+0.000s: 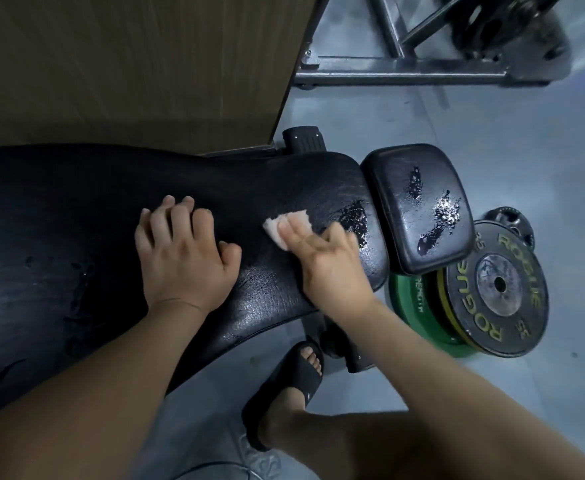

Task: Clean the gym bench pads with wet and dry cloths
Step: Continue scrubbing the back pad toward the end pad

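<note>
Long bench pad point(76, 220): black vinyl with a cracked, grained skin, running from 9 o'clock to the centre of the view and narrowing to a rounded end; dull droplets speckle its left part. Left hand point(183, 258) rests palm-down on this pad just left of centre, fingers slightly apart and loosely bent, holding nothing. At its 3 o'clock a small pale pink cloth point(286, 225), soft and folded, lies on the pad under the right hand point(325, 261), whose fingers are straight, close together and pressed flat on the fabric; this hand is blurred. A glossy wet patch point(353, 220) sits at the cloth's 3 o'clock, near the pad's end. Across a narrow gap lies the seat pad point(419, 206), a rounded black rectangle bearing several shiny wet streaks. At its 5 o'clock, round weight plates point(498, 289), black over green, lie stacked on the grey floor point(492, 133).
</note>
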Tool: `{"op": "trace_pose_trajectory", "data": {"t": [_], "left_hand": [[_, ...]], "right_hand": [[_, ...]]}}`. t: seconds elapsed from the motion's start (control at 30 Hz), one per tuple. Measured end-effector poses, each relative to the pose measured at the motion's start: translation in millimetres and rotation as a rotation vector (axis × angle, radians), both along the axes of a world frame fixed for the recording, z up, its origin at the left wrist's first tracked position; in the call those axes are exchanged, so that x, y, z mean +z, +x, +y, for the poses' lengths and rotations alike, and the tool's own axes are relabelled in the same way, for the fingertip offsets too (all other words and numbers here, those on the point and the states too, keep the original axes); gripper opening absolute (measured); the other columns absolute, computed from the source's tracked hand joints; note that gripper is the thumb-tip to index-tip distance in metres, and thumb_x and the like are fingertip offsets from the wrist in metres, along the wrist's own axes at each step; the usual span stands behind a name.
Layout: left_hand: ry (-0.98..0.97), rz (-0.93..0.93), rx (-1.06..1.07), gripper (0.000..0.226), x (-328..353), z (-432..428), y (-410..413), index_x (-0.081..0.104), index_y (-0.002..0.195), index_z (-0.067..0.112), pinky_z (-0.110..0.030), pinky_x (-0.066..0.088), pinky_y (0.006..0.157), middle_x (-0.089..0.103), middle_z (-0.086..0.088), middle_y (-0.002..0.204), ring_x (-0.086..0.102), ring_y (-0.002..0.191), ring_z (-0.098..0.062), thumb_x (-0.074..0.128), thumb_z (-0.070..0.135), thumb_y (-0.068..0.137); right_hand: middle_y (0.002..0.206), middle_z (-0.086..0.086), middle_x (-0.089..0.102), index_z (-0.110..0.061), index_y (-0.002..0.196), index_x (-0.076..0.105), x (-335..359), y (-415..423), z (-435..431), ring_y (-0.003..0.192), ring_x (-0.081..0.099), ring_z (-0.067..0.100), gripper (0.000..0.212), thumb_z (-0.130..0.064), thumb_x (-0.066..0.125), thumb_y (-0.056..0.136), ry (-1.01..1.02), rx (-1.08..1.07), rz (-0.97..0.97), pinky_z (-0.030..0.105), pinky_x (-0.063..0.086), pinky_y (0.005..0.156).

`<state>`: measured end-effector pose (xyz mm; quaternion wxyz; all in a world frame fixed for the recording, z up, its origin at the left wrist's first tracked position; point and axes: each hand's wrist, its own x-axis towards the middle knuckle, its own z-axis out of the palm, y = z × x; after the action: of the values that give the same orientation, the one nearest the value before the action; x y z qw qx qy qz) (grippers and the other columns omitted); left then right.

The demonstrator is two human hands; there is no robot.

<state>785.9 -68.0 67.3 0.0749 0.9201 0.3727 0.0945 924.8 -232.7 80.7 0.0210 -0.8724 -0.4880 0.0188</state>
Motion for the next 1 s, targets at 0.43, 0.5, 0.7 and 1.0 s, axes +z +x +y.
{"op": "trace_pose_trajectory", "data": {"t": [0.43, 0.5, 0.7, 1.0], "left_hand": [[0.001, -0.019, -0.007, 0.041, -0.6, 1.0, -1.1, 0.057, 0.110, 0.007, -0.059, 0.024, 0.116, 0.053, -0.018, 0.137, 0.040, 0.137, -0.041, 0.047, 0.036, 0.083], [0.001, -0.021, -0.009, 0.041, -0.9, 0.8, -1.2, 0.057, 0.110, 0.007, -0.059, 0.024, 0.116, 0.053, -0.017, 0.137, 0.039, 0.137, -0.041, 0.047, 0.036, 0.083], [0.011, -0.041, -0.009, 0.040, -2.1, 1.5, -0.6, 0.056, 0.109, 0.006, -0.059, 0.026, 0.115, 0.053, -0.018, 0.135, 0.041, 0.135, -0.042, 0.050, 0.034, 0.081], [0.002, -0.061, -0.008, 0.039, -1.5, 0.1, -0.2, 0.055, 0.108, 0.007, -0.059, 0.027, 0.115, 0.054, -0.018, 0.134, 0.041, 0.134, -0.041, 0.050, 0.035, 0.082]], "right_hand": [[0.146, -0.005, 0.058, -0.025, 0.144, 0.055, 2.7, 33.0, -29.9, 0.085, 0.042, 0.026, 0.069, -0.006, 0.047, 0.078, -0.046, -0.142, -0.082, 0.036, 0.033, 0.076], [0.146, -0.010, 0.057, -0.033, 0.145, 0.050, 8.5, 66.7, -25.3, 0.084, 0.039, 0.025, 0.070, -0.004, 0.045, 0.082, -0.060, -0.278, -0.097, 0.038, 0.040, 0.078], [0.141, -0.009, 0.056, -0.023, 0.144, 0.050, -3.4, 17.8, -50.8, 0.075, 0.036, 0.023, 0.067, -0.010, 0.025, 0.083, -0.008, -0.334, -0.081, 0.036, 0.036, 0.074], [0.131, -0.005, 0.061, -0.022, 0.142, 0.042, -8.3, 65.7, -41.7, 0.081, 0.061, 0.031, 0.070, -0.005, 0.028, 0.075, -0.059, -0.452, -0.109, 0.035, 0.028, 0.076]]}}
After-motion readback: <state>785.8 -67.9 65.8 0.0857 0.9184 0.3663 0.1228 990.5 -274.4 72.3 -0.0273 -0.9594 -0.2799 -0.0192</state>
